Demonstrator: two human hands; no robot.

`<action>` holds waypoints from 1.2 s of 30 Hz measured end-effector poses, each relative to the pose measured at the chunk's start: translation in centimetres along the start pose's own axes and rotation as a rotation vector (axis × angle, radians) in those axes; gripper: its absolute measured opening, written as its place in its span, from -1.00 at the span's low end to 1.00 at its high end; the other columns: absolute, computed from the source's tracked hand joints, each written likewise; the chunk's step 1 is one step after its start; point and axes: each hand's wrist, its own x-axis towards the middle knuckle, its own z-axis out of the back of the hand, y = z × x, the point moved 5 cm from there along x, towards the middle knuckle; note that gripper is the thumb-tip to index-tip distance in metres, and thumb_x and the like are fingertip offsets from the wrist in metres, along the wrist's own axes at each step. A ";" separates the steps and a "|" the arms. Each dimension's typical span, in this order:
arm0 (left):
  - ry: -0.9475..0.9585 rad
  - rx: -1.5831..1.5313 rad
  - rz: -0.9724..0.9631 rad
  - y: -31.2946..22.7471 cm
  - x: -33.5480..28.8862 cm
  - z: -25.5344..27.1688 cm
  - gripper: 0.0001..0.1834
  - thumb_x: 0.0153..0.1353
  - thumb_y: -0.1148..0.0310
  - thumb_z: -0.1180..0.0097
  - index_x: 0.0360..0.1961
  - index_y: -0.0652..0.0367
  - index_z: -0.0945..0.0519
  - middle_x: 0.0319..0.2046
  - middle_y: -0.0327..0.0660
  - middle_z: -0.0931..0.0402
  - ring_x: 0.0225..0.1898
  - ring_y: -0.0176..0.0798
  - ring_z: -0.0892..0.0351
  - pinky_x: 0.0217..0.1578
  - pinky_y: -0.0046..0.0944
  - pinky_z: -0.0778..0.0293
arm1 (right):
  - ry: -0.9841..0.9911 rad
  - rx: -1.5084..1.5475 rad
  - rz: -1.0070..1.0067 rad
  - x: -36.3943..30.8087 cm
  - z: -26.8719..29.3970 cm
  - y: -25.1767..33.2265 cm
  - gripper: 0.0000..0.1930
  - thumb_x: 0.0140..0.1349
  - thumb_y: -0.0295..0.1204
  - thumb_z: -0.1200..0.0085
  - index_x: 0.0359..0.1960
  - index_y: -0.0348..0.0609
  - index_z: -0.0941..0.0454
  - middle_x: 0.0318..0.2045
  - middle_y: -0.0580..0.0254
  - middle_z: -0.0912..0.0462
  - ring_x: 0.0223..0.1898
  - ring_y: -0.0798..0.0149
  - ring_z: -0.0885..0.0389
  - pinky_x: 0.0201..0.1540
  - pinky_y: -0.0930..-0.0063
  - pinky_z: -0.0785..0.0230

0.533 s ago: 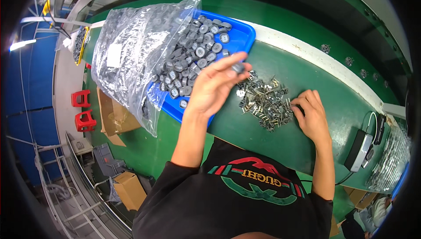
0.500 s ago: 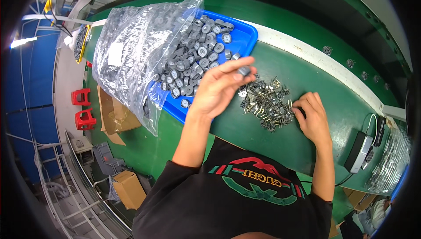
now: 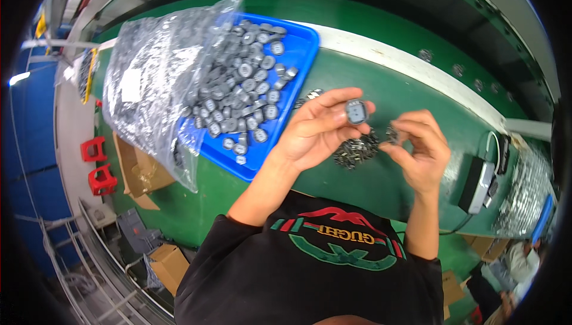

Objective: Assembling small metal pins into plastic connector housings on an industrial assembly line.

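Two grips, both right of blue tray (image 3: 307, 56). Left hand (image 3: 313, 131): fingers pinch grey plastic cap (image 3: 356, 112) by rim, face exposed. Right hand (image 3: 420, 151): fingers closed on small metallic part (image 3: 391, 135), farther right of tray. Probably best: light rim grip, face unblocked, metallic part unbent.

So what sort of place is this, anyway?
Probably a factory or workshop handling small components: a blue tray holds many grey parts, beside a pile of small metallic pieces on a green worktop.
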 end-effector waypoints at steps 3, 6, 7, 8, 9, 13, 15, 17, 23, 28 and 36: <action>0.019 -0.051 0.023 0.9 0.2 -0.1 -0.57 0.41 0.57 0.00 0.28 0.33 -0.41 0.16 0.17 -0.49 0.05 0.04 -0.66 0.08 -0.18 -0.66 | 0.002 -0.065 0.060 0.1 -0.1 -0.2 -0.55 -0.10 -0.68 -0.47 -0.07 -0.35 -0.69 -0.21 0.12 -0.59 -0.41 0.41 -0.59 -0.40 0.58 -0.42; 0.009 -0.041 0.025 1.4 0.5 -0.2 -0.60 0.40 0.56 -0.03 0.24 0.30 -0.45 0.15 0.14 -0.51 0.06 0.02 -0.65 0.09 -0.17 -0.65 | -0.064 -0.110 0.054 0.6 -0.5 0.5 -0.56 -0.05 -0.69 -0.44 -0.05 -0.34 -0.70 -0.21 0.15 -0.59 -0.42 0.41 -0.58 -0.40 0.57 -0.42; 0.006 -0.029 0.021 1.4 0.6 -0.2 -0.61 0.39 0.56 -0.04 0.23 0.29 -0.46 0.14 0.13 -0.52 0.07 0.01 -0.65 0.10 -0.17 -0.65 | -0.066 -0.081 0.058 0.7 -0.7 1.0 -0.57 -0.04 -0.70 -0.42 -0.05 -0.34 -0.70 -0.21 0.15 -0.59 -0.42 0.41 -0.58 -0.40 0.57 -0.42; 0.006 0.011 0.008 1.5 0.7 -0.3 -0.62 0.38 0.56 -0.06 0.22 0.28 -0.47 0.14 0.12 -0.53 0.07 -0.01 -0.65 0.10 -0.17 -0.64 | -0.068 -0.051 0.063 0.9 -0.7 1.3 -0.58 -0.03 -0.71 -0.41 -0.05 -0.34 -0.70 -0.20 0.16 -0.59 -0.42 0.41 -0.59 -0.40 0.57 -0.42; 0.006 0.051 -0.006 1.5 0.8 -0.5 -0.62 0.37 0.57 -0.08 0.21 0.27 -0.48 0.13 0.11 -0.54 0.07 -0.04 -0.65 0.10 -0.18 -0.63 | -0.075 -0.178 0.114 0.9 -0.7 1.8 -0.64 0.01 -0.73 -0.37 -0.09 -0.35 -0.70 -0.25 0.15 -0.61 -0.37 0.40 -0.61 -0.40 0.54 -0.45; -0.079 0.255 -0.001 1.4 0.7 -0.7 -0.58 0.30 0.63 -0.16 0.19 0.32 -0.48 0.11 0.08 -0.56 0.09 -0.17 -0.63 0.10 -0.20 -0.61 | -0.193 -0.270 0.089 1.0 -0.7 3.0 -0.73 -0.02 -0.73 -0.36 -0.23 -0.33 -0.70 -0.36 0.16 -0.62 -0.35 0.31 -0.63 -0.37 0.49 -0.47; -0.129 0.351 0.013 1.3 0.7 -1.0 -0.57 0.25 0.69 -0.19 0.16 0.39 -0.50 0.08 0.06 -0.59 0.07 -0.23 -0.63 0.09 -0.24 -0.62 | -0.116 -0.429 0.164 1.3 -0.9 4.0 -0.77 -0.05 -0.74 -0.35 -0.30 -0.32 -0.69 -0.41 0.17 -0.62 -0.36 0.24 -0.63 -0.37 0.45 -0.47; -0.141 0.463 0.014 1.3 0.6 -0.8 -0.57 0.23 0.67 -0.21 0.14 0.39 -0.52 0.09 0.10 -0.58 0.10 -0.13 -0.62 0.12 -0.15 -0.60 | -0.077 -0.507 0.191 1.6 -1.0 4.8 -0.76 -0.09 -0.74 -0.34 -0.33 -0.31 -0.68 -0.41 0.17 -0.61 -0.38 0.19 -0.61 -0.39 0.42 -0.46; -0.150 0.508 -0.006 1.4 0.5 -0.4 -0.58 0.21 0.64 -0.26 0.11 0.43 -0.53 0.07 0.13 -0.58 0.08 -0.06 -0.65 0.10 -0.14 -0.64 | -0.096 -0.593 0.223 1.7 -1.4 5.1 -0.74 -0.12 -0.75 -0.32 -0.33 -0.31 -0.67 -0.41 0.18 -0.58 -0.41 0.16 -0.58 -0.41 0.36 -0.43; -0.149 0.483 -0.019 1.3 0.7 -0.8 -0.58 0.20 0.73 -0.21 0.12 0.41 -0.56 -0.03 -0.03 -0.65 -0.01 -0.26 -0.67 0.05 -0.32 -0.62 | -0.161 -0.599 0.269 1.3 -1.8 5.0 -0.74 -0.11 -0.76 -0.30 -0.31 -0.31 -0.66 -0.40 0.19 -0.58 -0.41 0.16 -0.58 -0.41 0.36 -0.44; -0.128 0.511 -0.103 0.8 0.9 -0.1 -0.60 0.20 0.73 -0.22 0.10 0.41 -0.57 0.03 0.02 -0.61 0.04 -0.20 -0.65 0.08 -0.28 -0.60 | -0.171 -0.274 -0.065 1.8 -1.9 1.8 -0.75 0.04 -0.70 -0.31 -0.19 -0.32 -0.68 -0.33 0.19 -0.61 -0.37 0.30 -0.62 -0.34 0.45 -0.49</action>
